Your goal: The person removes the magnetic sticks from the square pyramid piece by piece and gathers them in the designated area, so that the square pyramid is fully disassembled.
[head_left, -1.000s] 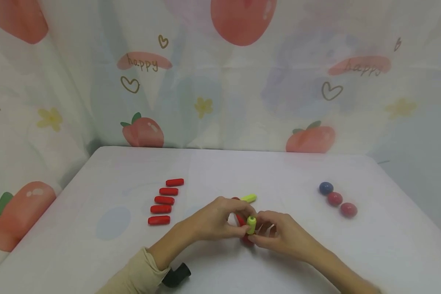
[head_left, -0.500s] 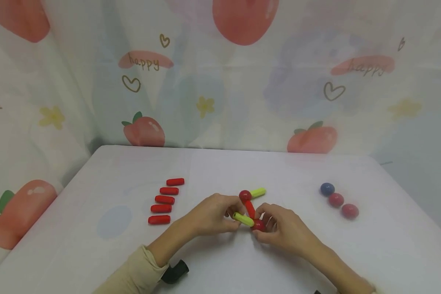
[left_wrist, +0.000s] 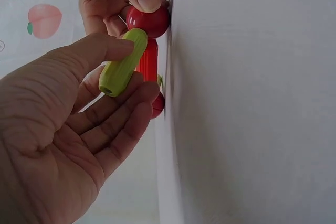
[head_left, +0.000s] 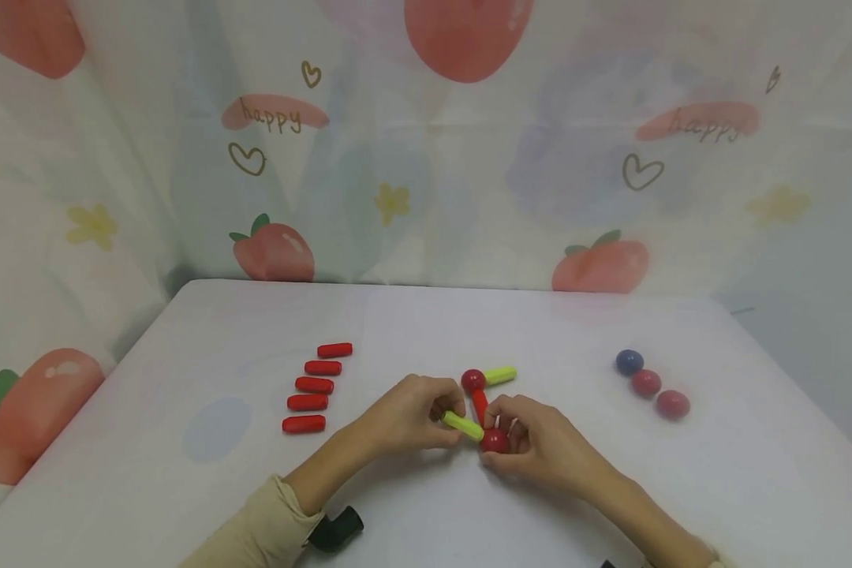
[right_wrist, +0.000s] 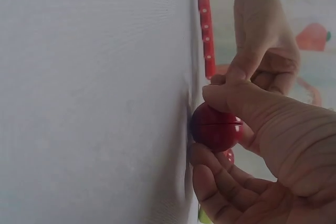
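My left hand [head_left: 413, 416] pinches a yellow-green rod [left_wrist: 124, 64] between thumb and fingers, its far end against a red ball [head_left: 495, 441]. That ball is held by my right hand [head_left: 539, 438], thumb on one side and fingers on the other, as the right wrist view also shows. A red rod [head_left: 480, 406] runs from this ball to a second red ball [head_left: 472, 380] farther back. Out of the second ball sticks another yellow-green rod [head_left: 500, 375], pointing right. Whether the held rod's tip sits inside the ball cannot be seen.
Several red rods [head_left: 308, 402] lie in a slanting row on the white table [head_left: 397, 331] at the left. Toward the right are one blue ball [head_left: 629, 362] and two red balls [head_left: 645, 383]. A black object [head_left: 336, 530] is beside the left sleeve. A printed curtain hangs behind.
The joined balls and rods have turned and lowered onto the table, bringing the rear ball into view. The held yellow-green rod has swung from upright to pointing left. Both hands keep their hold.
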Tool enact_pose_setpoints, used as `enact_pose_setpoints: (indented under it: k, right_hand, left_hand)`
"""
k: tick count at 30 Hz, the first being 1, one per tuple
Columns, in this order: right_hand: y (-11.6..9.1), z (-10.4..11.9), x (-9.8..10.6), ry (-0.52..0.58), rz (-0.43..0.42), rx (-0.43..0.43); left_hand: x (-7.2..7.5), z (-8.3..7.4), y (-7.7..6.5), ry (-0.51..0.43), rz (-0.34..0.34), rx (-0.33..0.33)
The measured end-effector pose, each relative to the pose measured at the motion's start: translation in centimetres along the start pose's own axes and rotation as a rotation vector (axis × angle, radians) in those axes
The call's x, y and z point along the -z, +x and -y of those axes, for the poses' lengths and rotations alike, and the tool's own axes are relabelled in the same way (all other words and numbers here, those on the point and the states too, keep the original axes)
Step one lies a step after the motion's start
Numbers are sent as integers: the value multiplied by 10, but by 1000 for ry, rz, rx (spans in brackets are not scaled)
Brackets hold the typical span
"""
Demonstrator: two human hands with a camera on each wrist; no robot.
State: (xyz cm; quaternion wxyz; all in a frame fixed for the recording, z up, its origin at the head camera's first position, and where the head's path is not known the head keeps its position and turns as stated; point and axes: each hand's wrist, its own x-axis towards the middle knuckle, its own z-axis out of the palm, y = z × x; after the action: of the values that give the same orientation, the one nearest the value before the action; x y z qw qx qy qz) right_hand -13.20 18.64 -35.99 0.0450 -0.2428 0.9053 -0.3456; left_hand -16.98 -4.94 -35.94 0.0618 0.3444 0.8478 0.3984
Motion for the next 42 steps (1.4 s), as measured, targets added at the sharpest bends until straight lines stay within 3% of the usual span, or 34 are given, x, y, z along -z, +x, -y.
enact_pose_setpoints:
  k: [6,12,20,24,28,33,37,42]
  right_hand:
    - [-1,3,-1,70,68,3]
    - [2,0,2,32,54,-30]
    - [4,-1,3,23,41,-48]
    - [4,-1,3,26,43,-43]
    - [1,-1,4,25,37,-66]
    - [-2,-3,6,27,31,-78]
    - [-2,-4,5,37,38,-67]
    - [-1,-2,5,36,36,-59]
  left_hand:
    - [3,-2,-2,35,-103,25]
    - [16,-5,-12,33,-181,12]
    - [58,15,-45,58,-450,40]
    - [82,33,-66,141,-538,137]
    - [99,50,-84,196,-549,267]
    - [112,67,-97,308,-537,367]
    - [117,75,-105,392,-480,453]
    - [121,79,-111,411,-420,513]
